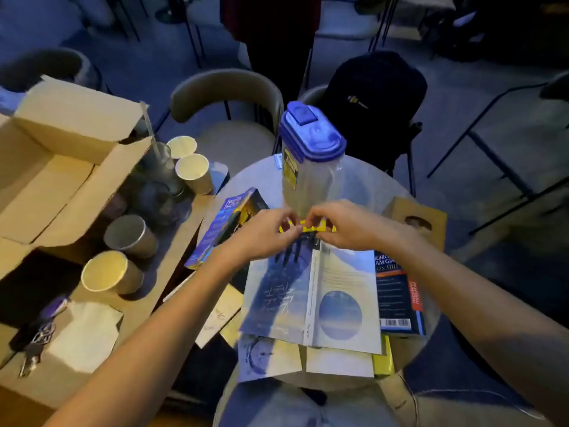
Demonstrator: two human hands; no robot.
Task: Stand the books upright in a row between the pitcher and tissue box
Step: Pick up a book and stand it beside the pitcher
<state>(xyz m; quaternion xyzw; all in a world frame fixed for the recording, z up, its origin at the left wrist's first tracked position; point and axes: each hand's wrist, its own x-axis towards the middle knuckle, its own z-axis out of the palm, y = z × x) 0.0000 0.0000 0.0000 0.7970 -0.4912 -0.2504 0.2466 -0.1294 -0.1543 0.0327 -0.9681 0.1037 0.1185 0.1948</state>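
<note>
A clear pitcher (309, 167) with a blue lid stands at the far side of a small round table (255, 180). A brown tissue box (415, 221) sits to its right. Between them, my left hand (264, 232) and my right hand (341, 224) both pinch the top edge of a yellow book (308, 227), mostly hidden behind my fingers. A pale blue book (311, 295) lies open, cover up, in front. A dark book (397, 298) lies flat at the right, partly under it. A blue and yellow book (228, 223) leans at the left.
An open cardboard box (52, 167) and several paper cups (112, 272) fill a table at the left, with keys (37, 334) and a napkin. Loose papers (268, 355) lie under the books. Chairs and a black backpack (372, 100) stand behind the round table.
</note>
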